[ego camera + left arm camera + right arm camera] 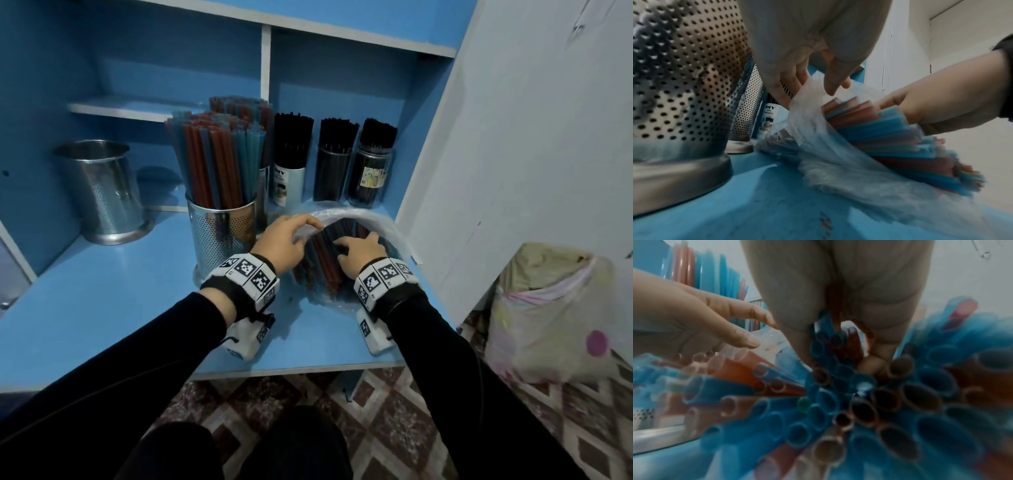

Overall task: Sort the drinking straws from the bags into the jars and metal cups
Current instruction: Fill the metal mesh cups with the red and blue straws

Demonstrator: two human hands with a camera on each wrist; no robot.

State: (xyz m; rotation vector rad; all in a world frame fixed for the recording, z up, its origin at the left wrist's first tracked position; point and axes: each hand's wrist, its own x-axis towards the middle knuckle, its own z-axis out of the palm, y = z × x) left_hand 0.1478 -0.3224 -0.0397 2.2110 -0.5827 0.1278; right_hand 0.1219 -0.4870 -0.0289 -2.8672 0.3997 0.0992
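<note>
Both arms, in black sleeves, reach forward and converge; each wrist carries a band of black-and-white marker tiles with a white camera unit below. The left hand point(281, 241) is palm down, its fingers point(797, 78) curled over and pinching the rim of the clear plastic bag point(818, 129). The right hand point(359, 253) is inside the bag opening, its fingers point(885, 337) curled round a bunch of the coloured straws point(859, 402).
</note>
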